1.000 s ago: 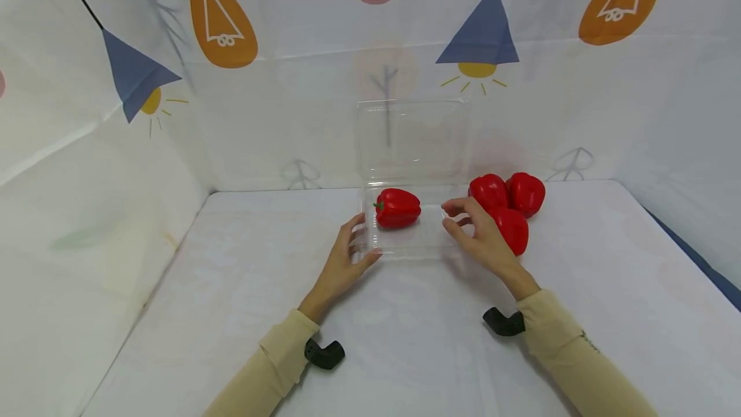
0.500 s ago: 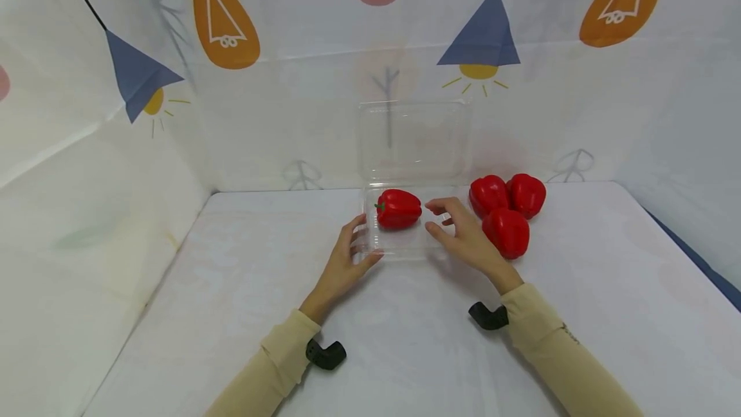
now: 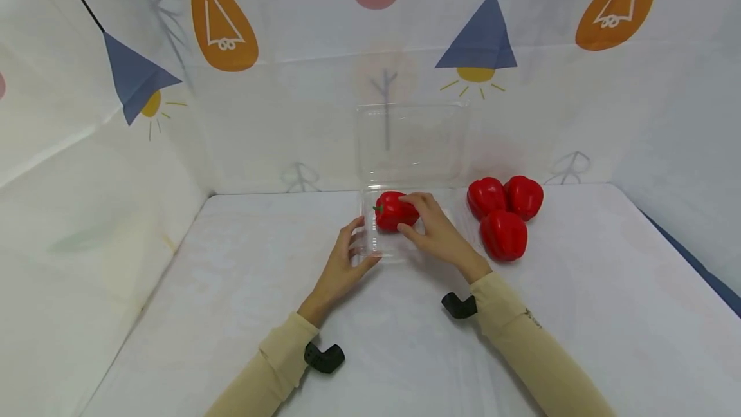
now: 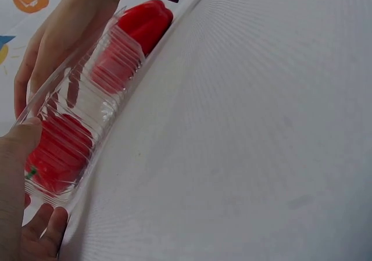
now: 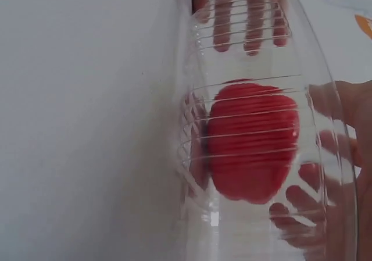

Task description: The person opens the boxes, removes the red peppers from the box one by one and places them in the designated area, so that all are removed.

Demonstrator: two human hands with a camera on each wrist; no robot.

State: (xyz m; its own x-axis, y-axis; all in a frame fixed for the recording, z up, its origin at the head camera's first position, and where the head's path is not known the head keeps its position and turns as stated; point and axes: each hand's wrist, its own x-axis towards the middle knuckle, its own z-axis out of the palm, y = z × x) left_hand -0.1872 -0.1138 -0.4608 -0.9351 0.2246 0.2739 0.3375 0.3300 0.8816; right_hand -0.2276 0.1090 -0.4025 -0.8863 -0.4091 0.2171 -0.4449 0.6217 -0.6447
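Observation:
A clear plastic clamshell box (image 3: 373,246) lies near the table's back edge, its lid (image 3: 413,140) raised against the backdrop. Inside its left part is a red bell pepper (image 3: 389,212) with a green stem pointing left. My left hand (image 3: 338,269) holds the box's left end, thumb on the rim (image 4: 26,134) and fingers around the end wall. Over the box, my right hand (image 3: 437,233) reaches to the pepper's right end with fingers spread and bent. Seen through the plastic, its fingers (image 5: 296,206) stand beside the pepper (image 5: 253,142) with a small gap.
Three more red bell peppers (image 3: 503,235) sit clustered right of the box. The table (image 3: 278,237) has a white covering, and a printed white backdrop (image 3: 301,101) rises behind it. A black curved piece (image 3: 324,358) is worn at each wrist.
My right hand has moved left, from the box's right side across to the pepper inside. My left hand stays at the left end. The box and peppers keep their places.

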